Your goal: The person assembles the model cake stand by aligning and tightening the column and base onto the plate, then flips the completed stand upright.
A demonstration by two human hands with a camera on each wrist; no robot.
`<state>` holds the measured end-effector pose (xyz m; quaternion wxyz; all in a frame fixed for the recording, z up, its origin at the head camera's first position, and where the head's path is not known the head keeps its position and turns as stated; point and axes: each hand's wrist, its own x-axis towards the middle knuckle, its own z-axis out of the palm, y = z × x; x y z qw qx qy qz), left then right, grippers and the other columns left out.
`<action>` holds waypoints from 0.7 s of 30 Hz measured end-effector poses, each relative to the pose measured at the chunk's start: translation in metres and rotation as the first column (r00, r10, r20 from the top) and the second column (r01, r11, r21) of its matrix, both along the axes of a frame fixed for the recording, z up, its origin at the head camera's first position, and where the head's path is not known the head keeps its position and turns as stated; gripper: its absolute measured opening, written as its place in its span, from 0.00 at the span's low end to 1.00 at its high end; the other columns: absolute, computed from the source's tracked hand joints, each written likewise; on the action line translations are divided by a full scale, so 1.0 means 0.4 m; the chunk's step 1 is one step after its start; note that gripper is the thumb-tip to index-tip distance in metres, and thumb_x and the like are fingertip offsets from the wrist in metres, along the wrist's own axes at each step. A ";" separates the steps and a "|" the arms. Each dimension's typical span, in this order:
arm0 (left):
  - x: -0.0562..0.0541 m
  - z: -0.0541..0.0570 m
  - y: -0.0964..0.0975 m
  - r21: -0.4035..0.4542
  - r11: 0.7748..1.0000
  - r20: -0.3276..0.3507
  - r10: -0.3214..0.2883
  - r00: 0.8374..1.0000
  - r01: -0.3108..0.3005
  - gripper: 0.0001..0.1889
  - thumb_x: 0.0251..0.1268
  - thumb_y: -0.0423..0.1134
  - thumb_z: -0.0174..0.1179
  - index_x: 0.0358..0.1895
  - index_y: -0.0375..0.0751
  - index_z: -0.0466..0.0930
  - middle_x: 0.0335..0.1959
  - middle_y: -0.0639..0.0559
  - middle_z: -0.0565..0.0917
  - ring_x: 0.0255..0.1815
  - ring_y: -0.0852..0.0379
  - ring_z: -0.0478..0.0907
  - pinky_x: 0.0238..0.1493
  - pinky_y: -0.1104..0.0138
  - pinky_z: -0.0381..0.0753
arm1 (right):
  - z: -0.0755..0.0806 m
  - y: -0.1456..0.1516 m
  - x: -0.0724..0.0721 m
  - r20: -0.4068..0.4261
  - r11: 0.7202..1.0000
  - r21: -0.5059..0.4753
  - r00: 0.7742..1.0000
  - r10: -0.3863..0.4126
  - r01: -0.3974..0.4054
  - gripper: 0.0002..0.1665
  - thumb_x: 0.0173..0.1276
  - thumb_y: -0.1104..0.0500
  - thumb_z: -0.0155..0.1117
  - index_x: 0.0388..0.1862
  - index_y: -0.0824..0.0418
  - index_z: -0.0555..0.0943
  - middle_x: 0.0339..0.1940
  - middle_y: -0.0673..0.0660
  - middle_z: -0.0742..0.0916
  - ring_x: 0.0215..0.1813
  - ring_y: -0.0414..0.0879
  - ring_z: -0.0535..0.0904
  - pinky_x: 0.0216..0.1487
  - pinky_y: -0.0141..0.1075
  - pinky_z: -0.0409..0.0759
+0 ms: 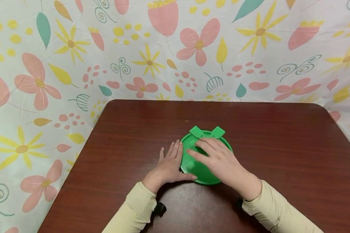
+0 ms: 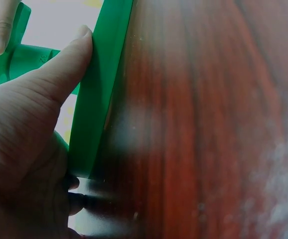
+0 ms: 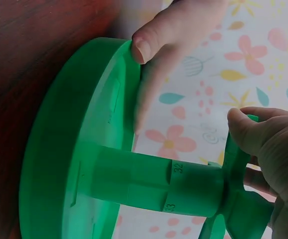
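A round green plastic base [image 3: 59, 129] sits on the table, and a thick post [image 3: 134, 179] marked 32 and 33 rises from it. On top of the post is a green knob [image 3: 235, 154] with several flat arms. My right hand [image 1: 221, 158] holds this knob, thumb and fingers on one arm in the right wrist view. Along the base's left side lies my left hand [image 1: 169, 168], its fingers straight and its thumb on the rim [image 2: 98, 84]. Two green tabs [image 1: 196, 132] with small numbers show beyond my right hand, which hides the middle of the piece.
The dark brown wooden table [image 1: 128, 129] has rounded far corners. A floral cloth [image 1: 163, 77] hangs behind it and along its left side. A small black object [image 1: 160, 209] is at my left sleeve.
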<state>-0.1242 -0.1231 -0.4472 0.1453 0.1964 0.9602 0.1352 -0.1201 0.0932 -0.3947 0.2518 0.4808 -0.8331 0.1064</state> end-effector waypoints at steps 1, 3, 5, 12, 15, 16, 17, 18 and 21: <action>0.000 0.000 0.000 -0.001 1.000 0.000 0.000 1.000 0.000 0.68 0.46 0.80 0.56 0.79 0.39 0.33 0.80 0.46 0.34 0.79 0.48 0.33 0.72 0.41 0.37 | 0.002 0.001 0.000 0.008 1.000 -0.010 1.000 -0.002 0.002 0.32 0.59 0.69 0.68 0.63 0.51 0.79 0.55 0.59 0.80 0.60 0.57 0.73 0.62 0.49 0.70; 0.000 0.002 0.001 0.000 1.000 0.002 0.000 1.000 0.000 0.68 0.46 0.79 0.57 0.79 0.39 0.32 0.80 0.46 0.34 0.79 0.48 0.33 0.72 0.41 0.37 | 0.007 0.004 -0.003 0.021 0.999 -0.050 1.000 0.002 -0.001 0.32 0.58 0.62 0.73 0.63 0.52 0.79 0.55 0.59 0.81 0.60 0.57 0.74 0.61 0.48 0.71; 0.000 0.002 0.001 -0.001 1.000 0.004 -0.001 1.000 0.001 0.68 0.46 0.79 0.57 0.79 0.39 0.32 0.80 0.46 0.35 0.79 0.49 0.33 0.72 0.41 0.37 | 0.014 0.010 -0.012 0.028 0.992 -0.123 0.999 0.021 -0.017 0.30 0.59 0.54 0.74 0.62 0.54 0.80 0.55 0.59 0.82 0.59 0.57 0.75 0.60 0.48 0.72; -0.001 0.007 0.002 -0.010 1.000 -0.013 0.000 1.000 0.000 0.69 0.44 0.81 0.56 0.79 0.39 0.32 0.80 0.45 0.35 0.79 0.48 0.33 0.72 0.41 0.38 | 0.028 0.072 -0.062 0.163 0.927 -0.359 0.985 -0.055 0.111 0.19 0.75 0.55 0.56 0.61 0.60 0.80 0.61 0.60 0.80 0.63 0.58 0.73 0.60 0.47 0.70; -0.001 0.007 0.002 -0.006 1.000 -0.018 0.000 1.000 -0.001 0.69 0.44 0.81 0.57 0.79 0.39 0.33 0.80 0.44 0.35 0.79 0.48 0.34 0.72 0.41 0.38 | 0.019 0.100 -0.078 0.312 0.908 -0.351 0.943 -0.114 0.226 0.23 0.73 0.65 0.57 0.66 0.60 0.75 0.66 0.60 0.76 0.67 0.57 0.70 0.57 0.51 0.72; 0.000 0.008 0.002 -0.003 1.000 -0.019 0.000 1.000 0.000 0.69 0.44 0.81 0.57 0.79 0.38 0.33 0.80 0.44 0.35 0.79 0.48 0.34 0.72 0.41 0.38 | 0.015 0.107 -0.082 0.360 0.906 -0.338 0.925 -0.124 0.253 0.25 0.72 0.67 0.57 0.68 0.61 0.74 0.67 0.61 0.75 0.68 0.57 0.69 0.57 0.52 0.72; 0.000 0.008 0.002 -0.001 1.000 -0.018 0.000 1.000 0.000 0.69 0.44 0.80 0.57 0.79 0.39 0.32 0.80 0.44 0.35 0.79 0.48 0.34 0.72 0.40 0.38 | 0.010 0.114 -0.085 0.404 0.905 -0.324 0.905 -0.130 0.275 0.27 0.72 0.68 0.56 0.69 0.61 0.72 0.68 0.62 0.75 0.68 0.57 0.69 0.58 0.53 0.71; 0.001 0.008 0.001 0.004 1.000 -0.016 0.000 1.000 0.000 0.69 0.44 0.80 0.57 0.79 0.38 0.32 0.80 0.44 0.35 0.79 0.48 0.34 0.72 0.40 0.38 | 0.005 0.120 -0.087 0.442 0.905 -0.313 0.887 -0.131 0.290 0.27 0.72 0.69 0.56 0.70 0.61 0.71 0.68 0.62 0.74 0.69 0.58 0.69 0.58 0.54 0.71; 0.001 0.007 0.000 0.014 1.000 -0.012 -0.001 1.000 0.001 0.69 0.44 0.80 0.57 0.79 0.38 0.32 0.80 0.44 0.35 0.79 0.47 0.34 0.71 0.40 0.37 | -0.007 0.135 -0.090 0.503 0.903 -0.299 0.855 -0.125 0.308 0.26 0.73 0.69 0.55 0.69 0.63 0.72 0.66 0.63 0.76 0.68 0.58 0.70 0.61 0.52 0.70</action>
